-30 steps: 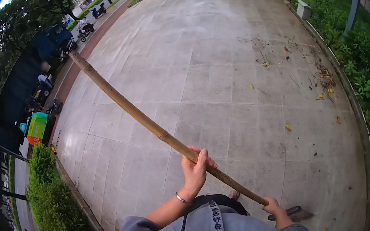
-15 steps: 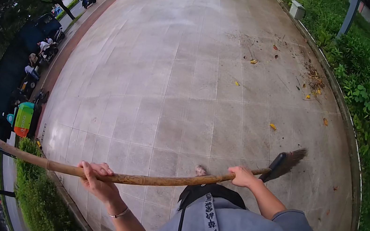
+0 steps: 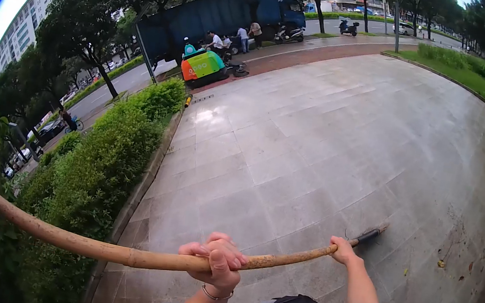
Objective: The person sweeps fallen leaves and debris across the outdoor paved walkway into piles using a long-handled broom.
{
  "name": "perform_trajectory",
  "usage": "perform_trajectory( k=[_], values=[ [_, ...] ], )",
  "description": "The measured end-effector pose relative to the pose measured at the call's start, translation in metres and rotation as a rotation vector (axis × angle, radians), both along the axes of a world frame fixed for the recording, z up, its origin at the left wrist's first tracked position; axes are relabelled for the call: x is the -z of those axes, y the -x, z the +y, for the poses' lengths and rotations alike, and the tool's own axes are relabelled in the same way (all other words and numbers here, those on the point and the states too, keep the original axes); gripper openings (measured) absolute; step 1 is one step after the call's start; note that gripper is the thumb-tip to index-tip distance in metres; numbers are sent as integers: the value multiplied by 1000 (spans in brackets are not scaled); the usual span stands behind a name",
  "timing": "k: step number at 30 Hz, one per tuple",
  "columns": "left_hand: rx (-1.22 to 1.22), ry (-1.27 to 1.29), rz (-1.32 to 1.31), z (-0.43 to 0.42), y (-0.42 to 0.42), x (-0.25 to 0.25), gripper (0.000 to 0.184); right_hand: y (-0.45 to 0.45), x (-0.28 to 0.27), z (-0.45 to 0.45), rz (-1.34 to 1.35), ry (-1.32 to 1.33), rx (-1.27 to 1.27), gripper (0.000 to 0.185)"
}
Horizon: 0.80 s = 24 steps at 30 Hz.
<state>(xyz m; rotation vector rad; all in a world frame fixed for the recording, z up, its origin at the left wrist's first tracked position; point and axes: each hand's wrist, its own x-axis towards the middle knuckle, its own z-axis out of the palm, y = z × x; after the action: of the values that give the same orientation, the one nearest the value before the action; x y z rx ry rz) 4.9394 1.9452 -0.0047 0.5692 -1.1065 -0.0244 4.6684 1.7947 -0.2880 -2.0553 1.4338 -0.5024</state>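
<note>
Tan bamboo pole (image 3: 134, 256) runs from before green leafy hedge (image 3: 112, 152) to right of it. Left hand (image 3: 218, 261) and right hand (image 3: 341, 250) wrapped round pole. Since half second ago, view has swung toward hedge; black broom head (image 3: 371, 235), right of hedge, sits apart from yellow leaves (image 3: 441, 264) farther right, so bristles likely miss them. Pole's left end lost at dark edge; bristles indistinct.
</note>
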Motion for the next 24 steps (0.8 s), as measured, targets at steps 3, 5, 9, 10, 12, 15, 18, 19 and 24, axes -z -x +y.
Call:
perform_trajectory(
  k=[3, 5, 9, 10, 12, 15, 18, 19, 24],
  values=[
    [141, -124, 24, -46, 28, -11, 16, 27, 35, 25, -54, -75, 132, 16],
    [255, -217, 75, -73, 43, -18, 17, 47, 50, 68, -100, -169, 277, 24],
    [616, -518, 245, -127, 108, 13, 10, 103, 74, 169, -145, -374, 555, 27],
    [669, -631, 231, -137, 128, 40, 11, 128, 91, 193, -132, -456, 560, 27],
    [775, -881, 200, -152, 170, 91, 14, 171, 112, 223, -136, -545, 583, 26],
    [912, -973, 219, -171, 191, 123, 16, 224, 123, 247, -121, -642, 629, 26],
    [859, -990, 292, -191, 185, 125, 17, 248, 120, 235, -128, -655, 641, 26],
    [781, -1010, 291, -196, 178, 109, 17, 251, 117, 222, -133, -635, 640, 26],
    [517, -691, 299, -220, 152, 44, 15, 226, 16, 85, 4, -468, 452, 26]
  ],
)
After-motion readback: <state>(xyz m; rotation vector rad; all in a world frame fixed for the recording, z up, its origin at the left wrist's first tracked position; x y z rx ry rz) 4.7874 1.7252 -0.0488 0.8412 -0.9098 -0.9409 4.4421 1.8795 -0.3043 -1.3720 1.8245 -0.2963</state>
